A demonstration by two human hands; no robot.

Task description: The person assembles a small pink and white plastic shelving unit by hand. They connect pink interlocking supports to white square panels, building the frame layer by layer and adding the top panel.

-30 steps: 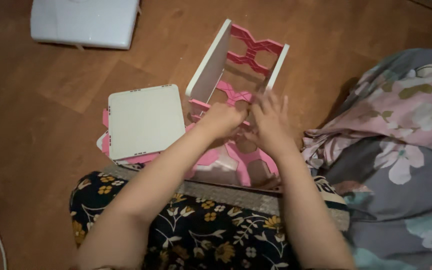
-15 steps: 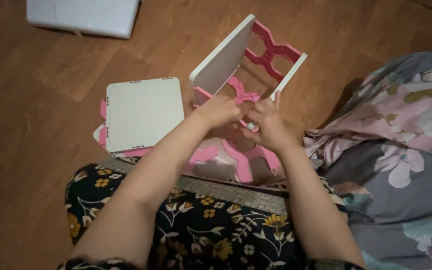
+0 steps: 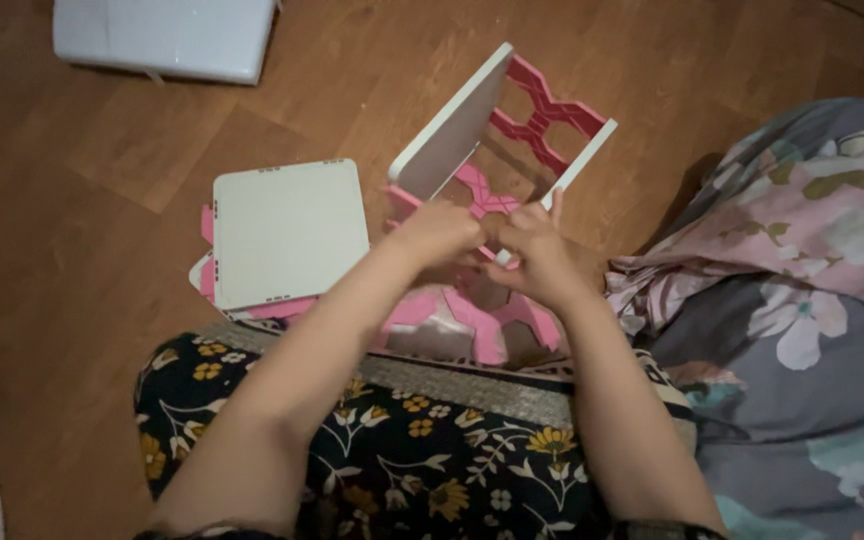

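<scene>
Your left hand and right hand were pinched together on the pink lattice plastic frame joining two upright white panels mid-floor, while a stack of flat white square panels remained unassembled beside it.

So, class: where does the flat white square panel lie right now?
In the head view, the white square panel lies flat on the wooden floor, atop pink pieces, just left of the left hand and the pink-and-white frame.

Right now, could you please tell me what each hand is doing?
Left hand: closed on the pink lattice frame.
Right hand: closed on the same frame, beside the left.
</scene>
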